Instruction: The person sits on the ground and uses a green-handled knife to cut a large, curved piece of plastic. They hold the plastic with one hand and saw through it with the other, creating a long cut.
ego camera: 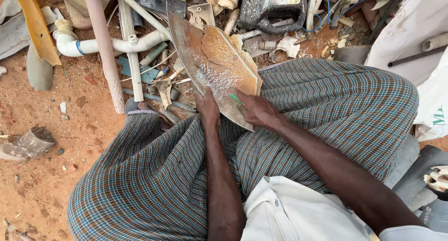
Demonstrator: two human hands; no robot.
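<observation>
A large curved shard of rusty-brown, cracked plastic or metal sheet (210, 59) rests between my knees, its lower end over my checked cloth wrap (326, 105). My left hand (207, 109) grips its lower left edge. On its lower right edge lies my right hand (254, 109), with a small green thing (236, 99) pinched between the fingers and pressed on the sheet's surface. I sit on reddish soil with my knees spread wide.
A heap of scrap lies ahead: white pipes (100, 45), a pink tube (105, 49), a yellow strip (37, 24), a dark dusty jerrycan (273, 7), wires. White sacks (420, 40) stand at right, grey scraps (415, 175) beside my right leg, a crushed piece (28, 143) at left.
</observation>
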